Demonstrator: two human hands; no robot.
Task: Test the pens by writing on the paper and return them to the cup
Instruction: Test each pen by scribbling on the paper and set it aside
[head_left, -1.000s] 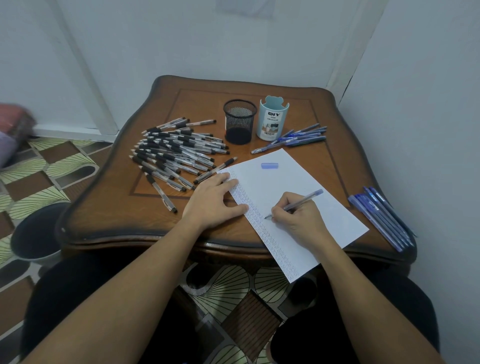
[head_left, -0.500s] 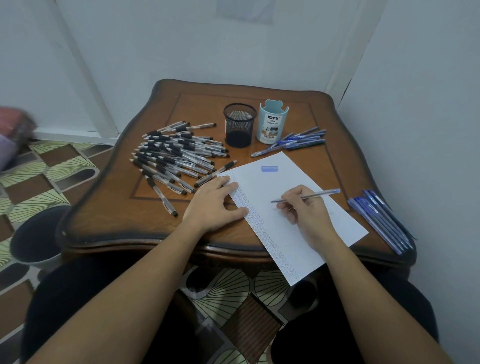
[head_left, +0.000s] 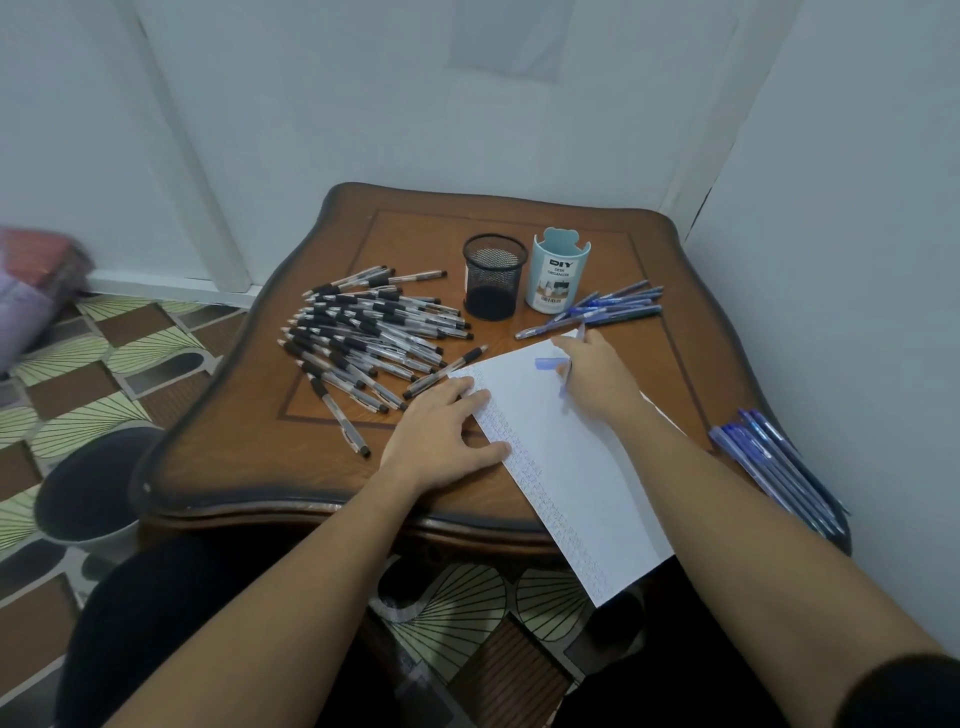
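Just beside the cap (head_left: 546, 364), the right hand (head_left: 597, 376) grips a pen (head_left: 580, 332)

Fingers curled round the pen, it is over the far end of the paper (head_left: 571, 467). The left hand (head_left: 441, 436) lies flat, fingers straight, on the paper's left edge. Behind stand the black mesh cup (head_left: 492, 283) and teal cup (head_left: 558, 275).

The left hand (head_left: 441, 441) and right hand (head_left: 597, 379) are bare, as are the forearms (head_left: 291, 597). A black sleeve (head_left: 904, 691) shows on the right upper arm. Black trousers (head_left: 156, 613) cover the legs.
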